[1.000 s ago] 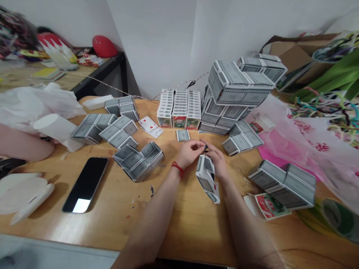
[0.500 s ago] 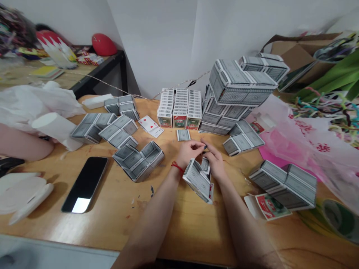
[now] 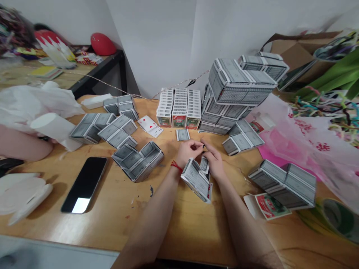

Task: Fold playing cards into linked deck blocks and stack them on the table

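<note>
A partly built piece of folded playing cards (image 3: 195, 178), grey backs outward, hangs between my wrists above the table, tilted. My left hand (image 3: 188, 152), with a red string at its wrist, is closed, thumb and fingertips pinched together at the piece's far end. My right hand (image 3: 213, 160) is closed around the far right side of the same piece. The fingertips of both hands meet there, at a small dark spot I cannot make out; the fingers hide the piece's far edge. Just beyond them a flat stack of cards (image 3: 183, 135) lies face down.
Folded-card blocks (image 3: 138, 160) stand at left, and a tall card-block stack (image 3: 242, 84) rises at back right. Rows of boxed card decks (image 3: 179, 121) stand at the back beside loose face-up cards (image 3: 150, 126). A phone (image 3: 85, 183) lies at left; an opened card box (image 3: 270, 207) at right.
Both hands keep nearly the same pose on the card piece, with only a slight shift of the fingers. The whole view has drifted a little to the left.
</note>
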Demonstrator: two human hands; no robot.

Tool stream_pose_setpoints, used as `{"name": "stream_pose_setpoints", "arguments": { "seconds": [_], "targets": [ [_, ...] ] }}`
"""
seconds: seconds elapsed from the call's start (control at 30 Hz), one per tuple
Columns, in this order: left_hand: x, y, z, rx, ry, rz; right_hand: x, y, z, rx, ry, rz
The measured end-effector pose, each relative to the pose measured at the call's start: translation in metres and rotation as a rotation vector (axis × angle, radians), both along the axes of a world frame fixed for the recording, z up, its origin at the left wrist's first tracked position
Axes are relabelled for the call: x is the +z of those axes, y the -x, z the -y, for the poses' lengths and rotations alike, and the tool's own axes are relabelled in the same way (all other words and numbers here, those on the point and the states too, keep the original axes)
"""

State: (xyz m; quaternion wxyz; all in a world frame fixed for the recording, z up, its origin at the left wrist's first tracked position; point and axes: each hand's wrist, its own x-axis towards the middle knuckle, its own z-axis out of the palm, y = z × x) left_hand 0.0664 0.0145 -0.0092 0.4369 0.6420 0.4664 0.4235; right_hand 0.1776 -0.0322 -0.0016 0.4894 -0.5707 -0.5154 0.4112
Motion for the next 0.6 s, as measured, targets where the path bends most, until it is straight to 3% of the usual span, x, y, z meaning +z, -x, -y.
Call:
{"name": "stream_pose_setpoints", "arguments": {
  "seconds": [0.23, 0.6],
  "targets": [
    [-0.0004, 0.0037, -0.0027, -0.091, -0.045, -0.011, 0.0001, 0.0002, -0.0002, -0.017, 0.016, 0.011],
    [-0.0024, 0.0024, -0.0023, -0.064, 0.01, 0.008, -0.0073, 0.0007, -0.0014, -0.006, 0.009, 0.061]
  ]
}}
